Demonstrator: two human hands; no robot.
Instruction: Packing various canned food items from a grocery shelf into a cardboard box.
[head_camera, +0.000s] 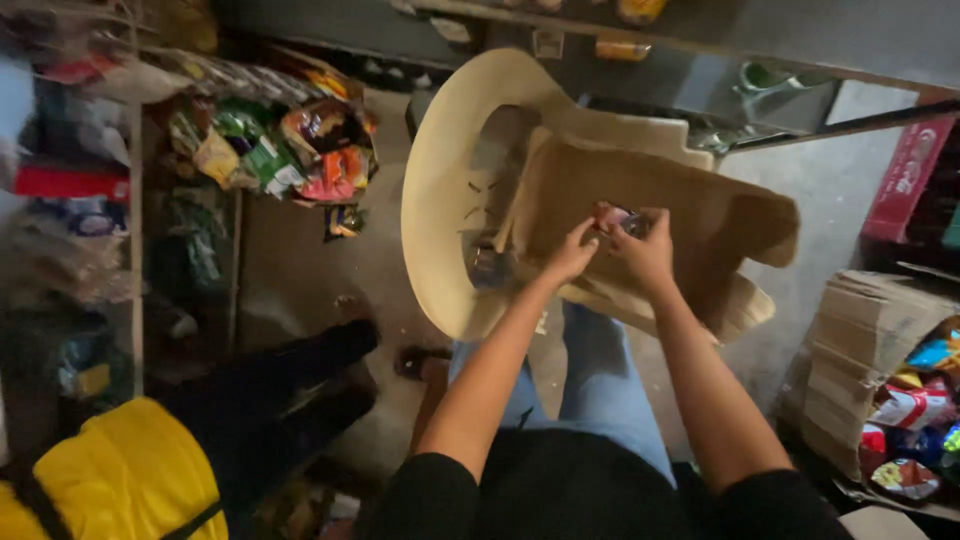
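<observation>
My left hand (570, 252) and my right hand (645, 250) meet over an open brown cardboard box (720, 215) that rests on a beige plastic chair (440, 170). Together they hold a small shiny packet (618, 219), pinkish with a silver end, just above the box's inside. Both hands have their fingers closed on the packet. My legs in blue jeans (600, 385) are below the chair's edge.
A basket of colourful snack packets (290, 150) stands at the left. Another cardboard box with packets (905, 400) sits at the right. A person in a yellow top and dark trousers (200, 440) is at the lower left. Shelves line the left edge.
</observation>
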